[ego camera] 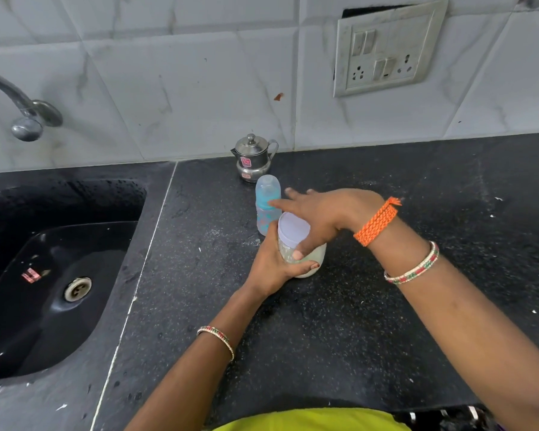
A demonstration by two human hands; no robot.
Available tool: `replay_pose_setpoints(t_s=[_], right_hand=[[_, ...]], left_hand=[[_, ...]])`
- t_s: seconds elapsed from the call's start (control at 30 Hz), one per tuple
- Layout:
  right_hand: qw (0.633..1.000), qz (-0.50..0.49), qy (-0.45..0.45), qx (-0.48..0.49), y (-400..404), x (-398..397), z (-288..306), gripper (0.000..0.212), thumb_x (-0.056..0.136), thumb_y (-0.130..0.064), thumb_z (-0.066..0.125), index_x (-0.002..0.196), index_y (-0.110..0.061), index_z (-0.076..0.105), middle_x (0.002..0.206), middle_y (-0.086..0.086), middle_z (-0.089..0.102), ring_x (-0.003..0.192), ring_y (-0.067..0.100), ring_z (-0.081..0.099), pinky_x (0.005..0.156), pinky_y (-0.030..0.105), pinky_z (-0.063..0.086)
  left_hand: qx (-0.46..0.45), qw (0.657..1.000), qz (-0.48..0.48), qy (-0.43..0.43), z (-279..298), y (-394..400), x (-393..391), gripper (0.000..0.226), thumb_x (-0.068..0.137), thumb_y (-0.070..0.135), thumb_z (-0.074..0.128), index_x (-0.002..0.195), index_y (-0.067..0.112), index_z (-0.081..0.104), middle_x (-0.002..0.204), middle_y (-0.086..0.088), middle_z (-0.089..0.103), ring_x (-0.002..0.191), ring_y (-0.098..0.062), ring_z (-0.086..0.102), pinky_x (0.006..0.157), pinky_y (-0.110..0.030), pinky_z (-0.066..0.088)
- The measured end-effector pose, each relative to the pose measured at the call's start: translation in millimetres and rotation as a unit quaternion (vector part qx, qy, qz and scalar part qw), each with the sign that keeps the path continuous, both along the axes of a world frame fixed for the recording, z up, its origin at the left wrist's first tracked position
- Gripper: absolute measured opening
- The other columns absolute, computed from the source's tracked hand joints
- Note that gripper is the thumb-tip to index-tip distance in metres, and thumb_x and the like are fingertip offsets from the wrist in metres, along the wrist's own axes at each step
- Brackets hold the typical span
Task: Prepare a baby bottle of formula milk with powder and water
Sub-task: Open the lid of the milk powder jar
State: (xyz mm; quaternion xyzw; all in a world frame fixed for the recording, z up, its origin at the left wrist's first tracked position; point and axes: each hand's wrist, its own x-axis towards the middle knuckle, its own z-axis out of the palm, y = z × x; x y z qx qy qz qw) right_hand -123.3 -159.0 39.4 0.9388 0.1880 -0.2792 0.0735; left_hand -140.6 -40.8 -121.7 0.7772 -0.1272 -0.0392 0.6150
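Black speckled stone made up the surface (371, 321), with pale marbled tiles behind it. On it, the left hand (273, 269) wrapped its fingers and thumb round the body of a clear powder jar (305, 256), steadying it. The right hand (321, 216) lay over the jar's pale lid (293, 227), thumb curled down against the jar's side, the other fingers spread and reaching out past the rim. One of those fingertips came right up to the capped baby bottle (267, 203), which stood just behind the jar; whether it touched I could not tell. A twist of the lid might have swept the bottle over. Looser grip below, and the jar might have spun or tipped, spilling powder. Farther back stood a small steel pot (253, 158); the sink (59, 275) lay to the left.
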Motion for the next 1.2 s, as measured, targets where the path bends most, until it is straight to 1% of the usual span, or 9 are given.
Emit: replay_pose_setpoints(t_s=[0.07,0.17,0.3,0.53,0.6,0.73,0.83,0.97,1.2], right_hand=[[0.996,-0.074,-0.043,-0.009,-1,1,-5,0.108,0.071,-0.065,0.065,0.151,-0.020,0.009,0.156,0.016,0.018,0.136,0.040,0.033,0.104,0.047,0.038],[0.994,-0.083,-0.076,-0.010,-2,1,-9,0.079,0.077,-0.063,0.063,0.133,-0.010,0.044,0.128,0.012,0.052,0.109,0.029,0.056,0.076,0.035,0.044],[0.995,-0.045,-0.068,0.056,-16,12,-5,0.065,0.078,-0.040,0.073,0.131,-0.021,0.042,0.124,0.009,0.048,0.090,0.023,0.050,0.069,0.033,0.038],[0.982,-0.077,-0.123,0.124,-43,43,-16,0.075,0.074,-0.028,0.077,0.136,-0.026,0.036,0.126,0.009,0.047,0.114,0.031,0.051,0.082,0.039,0.045],[0.963,-0.084,-0.205,0.154,-46,41,-18,0.065,0.082,-0.036,0.067,0.137,-0.024,0.035,0.127,0.008,0.047,0.116,0.031,0.049,0.083,0.041,0.045],[0.908,-0.099,-0.370,0.169,-45,26,-27,0.061,0.088,-0.041,0.056,0.142,-0.025,0.031,0.129,0.010,0.048,0.118,0.032,0.042,0.078,0.041,0.047],[0.928,-0.181,-0.297,0.136,-49,24,-40,0.078,0.082,-0.056,0.059,0.146,-0.028,0.024,0.141,0.015,0.036,0.126,0.039,0.036,0.090,0.047,0.044],[0.945,-0.188,-0.223,0.148,-51,32,-46,0.075,0.080,-0.057,0.061,0.142,-0.027,0.034,0.138,0.011,0.046,0.125,0.036,0.042,0.094,0.044,0.042],[0.848,-0.313,-0.210,0.372,-55,29,-35,0.087,0.078,-0.039,0.071,0.145,-0.022,0.019,0.140,0.017,0.035,0.124,0.035,0.045,0.093,0.036,0.041]], left_hand=[[0.003,1.000,-0.001,-0.005,-2,-3,3,0.082,0.059,0.026,0.086,0.120,0.042,0.033,0.120,0.018,0.055,0.113,0.006,0.052,0.088,-0.008,0.041],[0.007,1.000,-0.001,-0.008,-5,-9,9,0.083,0.056,0.037,0.085,0.120,0.045,0.033,0.122,0.015,0.055,0.115,0.000,0.053,0.092,-0.016,0.044],[0.007,1.000,-0.010,-0.006,-4,-20,25,0.091,0.057,0.039,0.085,0.131,0.030,0.032,0.129,0.008,0.053,0.122,-0.005,0.050,0.101,-0.024,0.041],[0.050,0.998,-0.021,-0.008,11,-42,62,0.093,0.065,0.021,0.085,0.136,0.019,0.025,0.128,0.007,0.045,0.119,-0.005,0.043,0.100,-0.013,0.036],[0.066,0.997,-0.037,-0.002,14,-44,69,0.101,0.067,0.021,0.084,0.142,0.016,0.018,0.133,0.004,0.044,0.121,-0.005,0.040,0.102,-0.019,0.036],[0.099,0.994,-0.038,-0.012,15,-42,65,0.113,0.070,0.023,0.082,0.148,0.010,0.001,0.148,-0.003,0.034,0.127,-0.005,0.031,0.097,-0.006,0.022],[0.115,0.993,-0.017,-0.026,19,-43,58,0.101,0.073,0.026,0.079,0.146,0.011,0.011,0.149,-0.006,0.035,0.135,-0.016,0.035,0.105,-0.017,0.024],[0.114,0.993,-0.021,-0.016,23,-45,59,0.097,0.072,0.023,0.081,0.144,0.013,0.016,0.147,-0.006,0.038,0.136,-0.020,0.036,0.115,-0.037,0.029],[0.157,0.988,-0.014,0.001,27,-45,58,0.113,0.072,0.028,0.080,0.148,0.011,-0.002,0.154,-0.008,0.025,0.141,-0.024,0.027,0.115,-0.033,0.023]])
